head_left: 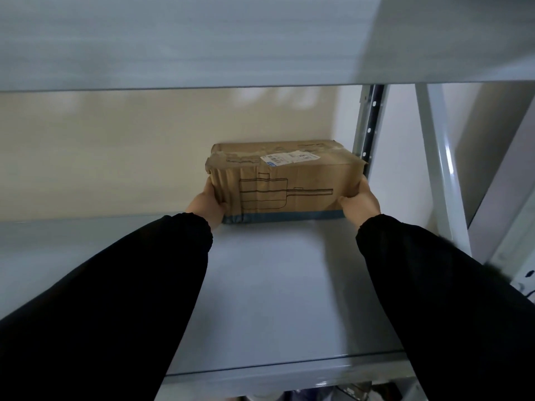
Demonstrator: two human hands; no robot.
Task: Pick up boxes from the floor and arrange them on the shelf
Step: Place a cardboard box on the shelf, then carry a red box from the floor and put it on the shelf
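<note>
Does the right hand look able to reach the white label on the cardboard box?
Likely yes, after letting go: the right hand grips the brown cardboard box at its right end; the white label lies uncovered on top.

The box [285, 180] sits on the shelf [275, 285], at its far right corner, close to the wall [115, 146] behind it and just left of the far upright post [369, 120]. The left hand [207, 205] holds the box's left end and the right hand [362, 199] its right end, both arms reaching in from the near edge. An upper shelf board [173, 39] lies above the box. A nearer post [443, 169] stands right of the shelf.
</note>
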